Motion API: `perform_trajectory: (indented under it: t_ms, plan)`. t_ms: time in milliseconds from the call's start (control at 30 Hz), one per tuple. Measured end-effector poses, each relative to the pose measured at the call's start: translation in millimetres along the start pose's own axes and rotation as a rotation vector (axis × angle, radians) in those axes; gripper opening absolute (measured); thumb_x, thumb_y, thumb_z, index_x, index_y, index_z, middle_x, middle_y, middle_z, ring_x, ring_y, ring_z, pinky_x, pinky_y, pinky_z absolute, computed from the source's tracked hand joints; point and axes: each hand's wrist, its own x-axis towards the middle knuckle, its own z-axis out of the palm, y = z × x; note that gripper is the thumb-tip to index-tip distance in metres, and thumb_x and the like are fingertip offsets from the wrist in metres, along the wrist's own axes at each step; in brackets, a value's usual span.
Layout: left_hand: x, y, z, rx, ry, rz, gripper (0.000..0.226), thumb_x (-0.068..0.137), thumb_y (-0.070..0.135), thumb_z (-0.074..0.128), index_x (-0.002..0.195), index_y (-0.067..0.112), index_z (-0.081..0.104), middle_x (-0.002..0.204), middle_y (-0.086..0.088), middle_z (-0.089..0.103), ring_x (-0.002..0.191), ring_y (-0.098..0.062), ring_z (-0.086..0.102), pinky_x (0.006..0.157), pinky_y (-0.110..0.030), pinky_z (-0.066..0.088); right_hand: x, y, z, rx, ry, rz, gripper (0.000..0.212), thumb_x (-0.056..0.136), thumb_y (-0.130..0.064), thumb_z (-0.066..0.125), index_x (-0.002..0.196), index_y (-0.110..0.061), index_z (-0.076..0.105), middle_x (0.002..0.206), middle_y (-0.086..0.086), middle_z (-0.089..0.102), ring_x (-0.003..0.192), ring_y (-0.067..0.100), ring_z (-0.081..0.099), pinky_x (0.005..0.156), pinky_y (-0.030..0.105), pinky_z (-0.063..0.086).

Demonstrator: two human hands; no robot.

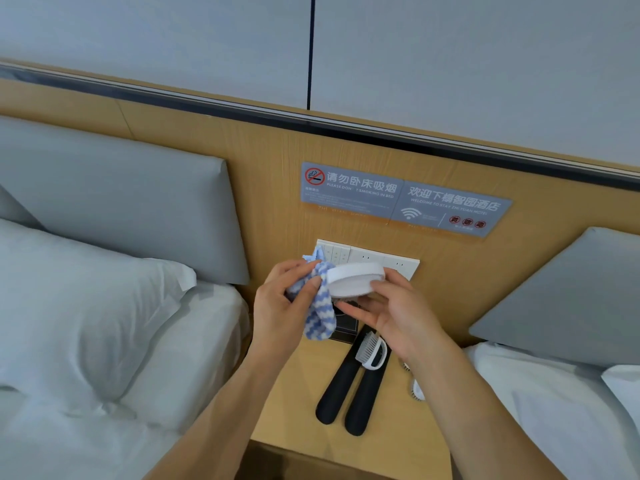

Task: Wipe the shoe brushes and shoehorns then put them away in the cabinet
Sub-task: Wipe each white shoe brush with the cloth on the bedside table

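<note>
Wooden nightstand [304, 407] between two beds carried two black shoehorns [349, 386], side by side, and a grey brush [370, 351]. Above it, right hand [394, 313] gripped round white brush [353, 280]; left hand [280, 303] pinched striped cloth [320, 317] against it.

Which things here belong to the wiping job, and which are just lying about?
Job: striped cloth in the left hand; round white brush in the right hand; two black shoehorns; small grey brush on the nightstand.

Lying about: pillow; switch panel; wall signs.
</note>
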Motion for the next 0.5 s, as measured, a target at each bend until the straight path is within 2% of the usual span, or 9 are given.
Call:
perform_trajectory:
  t_ms: [100,200,267,333,400,433,500]
  plan:
    - [8.5,0.3,-1.7,-0.026,0.034,-0.060,0.015,0.092,0.019,0.066,0.104,0.024,0.073,0.112,0.010,0.068,0.101,-0.001,0.064,0.083,-0.017,0.052,-5.4,-4.5,1.4,-0.158,-0.110,-0.055,0.039,0.098,0.006,0.049,0.124,-0.018,0.066,0.128,0.016,0.062,0.107,0.034,0.070,0.077,0.044,0.061]
    - [17.2,1.8,-5.0,-0.051,0.077,-0.107,0.017,0.093,0.020,0.063,0.106,0.021,0.074,0.110,0.009,0.070,0.101,-0.007,0.066,0.087,-0.031,0.055,-10.1,-6.5,-0.4,-0.296,-0.159,-0.083,0.037,0.095,0.003,0.059,0.118,-0.023,0.071,0.130,0.016,0.061,0.116,0.033,0.064,0.081,0.040,0.061]
    - [20.8,3.3,-8.0,-0.043,0.086,-0.113,0.017,0.094,0.020,0.062,0.106,0.020,0.074,0.108,0.007,0.070,0.100,-0.009,0.066,0.087,-0.035,0.056,-11.8,-6.4,-3.0,-0.292,-0.220,-0.057,0.033,0.093,-0.002,0.063,0.119,-0.020,0.072,0.130,0.017,0.063,0.118,0.034,0.063,0.083,0.038,0.060]
    - [23.3,3.9,-10.4,-0.035,0.093,-0.114,0.017,0.094,0.020,0.062,0.107,0.020,0.074,0.108,0.007,0.070,0.099,-0.009,0.066,0.087,-0.035,0.056,-14.2,-5.8,-3.3,-0.197,-0.288,0.001,0.029,0.093,-0.016,0.064,0.121,-0.014,0.072,0.129,0.017,0.066,0.118,0.035,0.065,0.086,0.040,0.059]
    - [24.4,4.2,-10.5,-0.011,0.090,-0.098,0.017,0.095,0.021,0.061,0.106,0.022,0.074,0.108,0.007,0.070,0.099,-0.007,0.066,0.086,-0.032,0.056,-14.4,-5.0,-3.1,-0.090,-0.271,0.051,0.035,0.095,-0.031,0.060,0.117,-0.008,0.073,0.124,0.019,0.068,0.116,0.036,0.066,0.086,0.042,0.059]
    - [24.7,4.5,-9.6,0.001,0.084,-0.086,0.017,0.095,0.020,0.061,0.105,0.022,0.075,0.108,0.008,0.070,0.099,-0.006,0.066,0.086,-0.030,0.055,-13.0,-4.6,-3.9,-0.082,-0.247,0.060,0.036,0.096,-0.032,0.058,0.115,-0.006,0.074,0.122,0.020,0.069,0.114,0.037,0.067,0.084,0.043,0.060]
    - [26.2,5.2,-6.7,0.026,0.064,-0.064,0.016,0.094,0.018,0.062,0.103,0.020,0.075,0.108,0.007,0.070,0.098,-0.004,0.065,0.087,-0.028,0.055,-10.0,-4.7,-4.2,-0.155,-0.220,0.074,0.027,0.099,-0.022,0.058,0.113,-0.005,0.074,0.118,0.020,0.071,0.109,0.037,0.069,0.080,0.043,0.061]
